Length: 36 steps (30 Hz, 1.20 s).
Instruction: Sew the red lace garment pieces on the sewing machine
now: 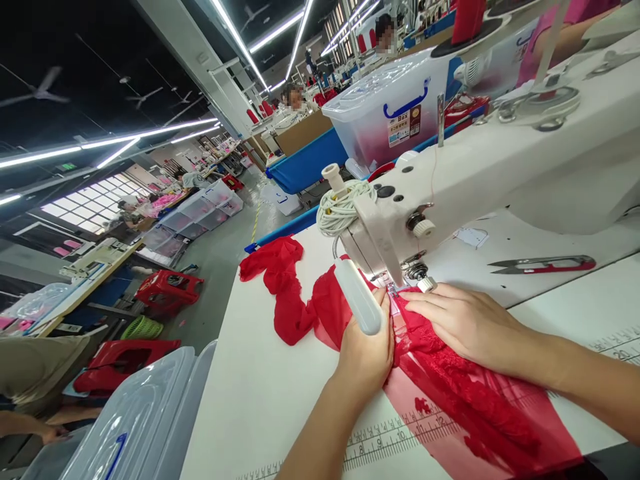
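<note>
Red lace and sheer mesh fabric (440,357) runs under the needle area of a white sewing machine (465,167). My left hand (367,350) is left of the presser foot (393,288), closed on the fabric; a pale grey oblong attachment (357,297) covers part of its fingers. My right hand (470,327) lies on the lace to the right of the foot, fingers stretched out and pressing down, thumb out of sight. More red fabric (293,320) trails in a crumpled strip over the table to the left.
Red-handled thread snips (545,265) lie on the machine bed. A printed ruler scale (380,447) crosses the white table (240,400). Lidded plastic bins (145,407) stand left of it. Behind the machine are a clear storage box (365,107) and a blue trough (305,170).
</note>
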Available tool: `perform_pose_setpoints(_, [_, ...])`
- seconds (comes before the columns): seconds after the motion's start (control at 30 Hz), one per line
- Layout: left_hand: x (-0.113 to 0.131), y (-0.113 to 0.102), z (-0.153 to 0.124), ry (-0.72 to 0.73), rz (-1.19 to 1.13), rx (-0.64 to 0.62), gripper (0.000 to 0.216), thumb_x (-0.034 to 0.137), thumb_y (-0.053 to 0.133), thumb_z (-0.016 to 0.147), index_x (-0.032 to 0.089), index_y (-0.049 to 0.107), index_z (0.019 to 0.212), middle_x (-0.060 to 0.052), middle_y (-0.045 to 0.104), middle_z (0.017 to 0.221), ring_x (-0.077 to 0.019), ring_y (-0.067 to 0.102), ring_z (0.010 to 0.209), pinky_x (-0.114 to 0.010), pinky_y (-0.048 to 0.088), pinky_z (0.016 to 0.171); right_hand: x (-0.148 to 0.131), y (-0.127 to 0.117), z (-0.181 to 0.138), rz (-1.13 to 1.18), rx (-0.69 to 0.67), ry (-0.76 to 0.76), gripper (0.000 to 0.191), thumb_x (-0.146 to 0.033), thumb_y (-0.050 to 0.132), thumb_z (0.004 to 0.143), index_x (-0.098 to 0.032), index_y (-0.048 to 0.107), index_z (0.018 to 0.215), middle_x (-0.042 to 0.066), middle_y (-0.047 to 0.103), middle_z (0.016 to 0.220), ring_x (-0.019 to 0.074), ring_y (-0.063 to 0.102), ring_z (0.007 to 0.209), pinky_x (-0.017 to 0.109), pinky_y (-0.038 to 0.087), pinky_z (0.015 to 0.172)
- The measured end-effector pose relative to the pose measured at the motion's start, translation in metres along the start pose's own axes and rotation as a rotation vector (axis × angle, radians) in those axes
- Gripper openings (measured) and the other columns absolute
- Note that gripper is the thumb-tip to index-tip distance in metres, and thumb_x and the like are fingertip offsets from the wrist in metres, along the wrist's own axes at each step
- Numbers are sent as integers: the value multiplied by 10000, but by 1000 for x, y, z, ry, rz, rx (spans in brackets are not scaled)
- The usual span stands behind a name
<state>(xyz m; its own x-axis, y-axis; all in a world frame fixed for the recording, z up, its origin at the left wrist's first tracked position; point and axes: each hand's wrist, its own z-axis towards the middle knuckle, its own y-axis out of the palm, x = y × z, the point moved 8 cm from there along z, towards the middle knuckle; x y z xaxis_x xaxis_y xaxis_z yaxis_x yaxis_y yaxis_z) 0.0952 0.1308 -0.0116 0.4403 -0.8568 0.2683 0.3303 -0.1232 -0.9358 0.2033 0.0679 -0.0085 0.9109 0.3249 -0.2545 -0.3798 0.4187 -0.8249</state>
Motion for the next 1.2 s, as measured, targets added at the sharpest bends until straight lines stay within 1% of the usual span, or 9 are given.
perform_pose_setpoints(0.17, [4,-8,5,-42,-18,28,328,161,326,988,174,553,1224,-141,654,1242,-273,622,1175,-541,529,1001,1,4,-2,9,13,12,453,-17,437,792,-175,680,1140,56,719,1193,216,642,927,354,587,746])
perform_pose_setpoints(0.23, [5,-8,4,-19,-1,28,331,163,323,990,163,545,1234,-151,638,1274,-271,615,1190,-532,530,1002,2,5,-3,12,20,24,455,-17,427,794,-178,684,1133,55,718,1195,218,637,919,370,587,744])
perform_pose_setpoints(0.33, [5,-6,2,20,6,33,373,173,319,995,159,474,1334,-155,589,1358,-259,583,1243,-507,514,1031,2,5,-3,8,24,25,470,-20,428,791,-192,683,1147,54,719,1191,219,641,920,370,585,731])
perform_pose_setpoints(0.57, [-7,0,-1,-65,-10,-1,401,188,365,990,189,456,1380,-141,561,1407,-277,519,1323,-539,448,1097,2,4,-1,0,33,16,459,-16,417,797,-186,669,1141,52,721,1184,211,640,895,344,577,714])
perform_pose_setpoints(0.77, [-10,7,-3,-44,16,-14,430,183,345,982,117,454,1393,-178,523,1436,-284,497,1338,-544,423,1111,5,7,-4,17,31,23,459,-25,402,817,-179,666,1159,54,711,1209,213,631,895,360,581,720])
perform_pose_setpoints(0.87, [-9,6,-3,-28,27,22,426,194,352,985,97,461,1386,-182,530,1425,-286,506,1324,-536,441,1097,6,8,-3,33,41,19,463,-30,406,824,-191,677,1163,58,714,1203,212,633,906,364,583,733])
perform_pose_setpoints(0.97, [-9,4,-3,-43,22,41,395,225,368,995,119,482,1358,-168,549,1407,-281,525,1300,-535,455,1082,6,5,-1,51,40,6,418,-63,406,871,-184,692,1151,76,717,1195,217,638,905,372,588,743])
perform_pose_setpoints(1.07, [-7,1,-2,-22,21,65,364,237,377,997,142,505,1324,-155,576,1367,-281,537,1275,-534,472,1059,3,3,1,42,-12,-19,342,-129,438,922,-175,698,1139,84,706,1219,223,644,905,378,594,749])
perform_pose_setpoints(1.2, [-5,-5,-2,-11,-14,121,295,245,389,995,153,563,1215,-147,621,1226,-270,580,1171,-455,559,917,0,0,1,2,-75,-60,298,-192,502,929,-184,694,1157,85,687,1262,245,653,945,411,601,752])
